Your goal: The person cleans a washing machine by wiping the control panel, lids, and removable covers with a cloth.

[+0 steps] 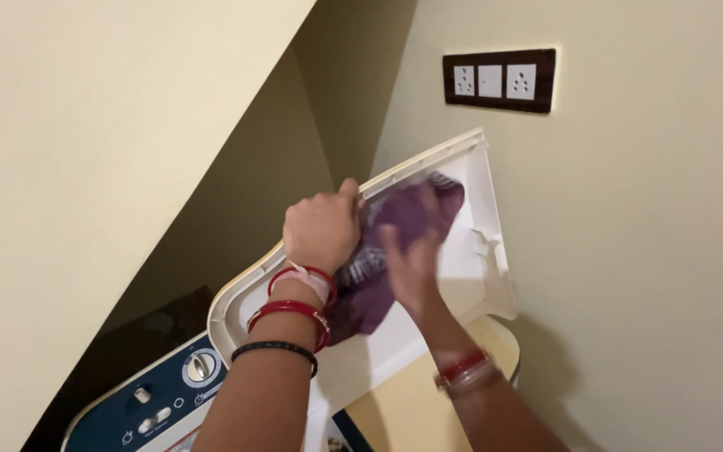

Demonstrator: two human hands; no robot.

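Control panel point(156, 402) with knob, lower left, on washing machine. Left hand point(322, 228): closed on upper edge of raised white lid point(483, 209). Purple cloth point(378, 268): pressed against lid's underside, between both hands. Right hand point(412, 266): fingers spread flat on cloth, blurred. Socket plate point(499, 80): on wall, upper right.

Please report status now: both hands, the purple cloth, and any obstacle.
Left hand grips purple cloth. Right hand open, blurred, against cloth. Raised white lid behind. No obstacle seen.
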